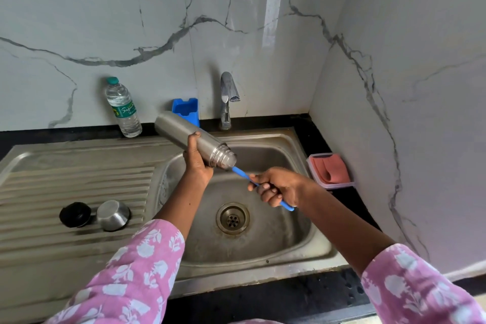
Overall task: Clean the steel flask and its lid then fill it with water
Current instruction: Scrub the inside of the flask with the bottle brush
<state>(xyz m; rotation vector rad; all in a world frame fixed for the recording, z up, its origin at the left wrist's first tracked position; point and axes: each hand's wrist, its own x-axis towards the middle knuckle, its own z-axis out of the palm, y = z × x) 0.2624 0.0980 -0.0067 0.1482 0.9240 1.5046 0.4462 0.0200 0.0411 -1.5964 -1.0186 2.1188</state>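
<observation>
Your left grip (pixel 196 163) holding the tilted steel flask (pixel 178 131) over the sink (pixel 276 242), right grip (pixel 278 188) clutching the blue brush handle (pixel 240 173)

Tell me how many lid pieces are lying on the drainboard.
2: a black stopper on the left and a steel cup lid just right of it, both on the ribbed drainboard; none appears hidden.

At one sink (pixel 263 250), one steel flask (pixel 181 134), one blue brush (pixel 240 173), one black stopper (pixel 75 214), one steel cap (pixel 113 215), one water bottle (pixel 123 109), one tap (pixel 227 97), one blue holder (pixel 187 109) and one pink tray (pixel 330 171) are seen; two hands are counted, left hand (pixel 196 163) and right hand (pixel 278 187).
</observation>
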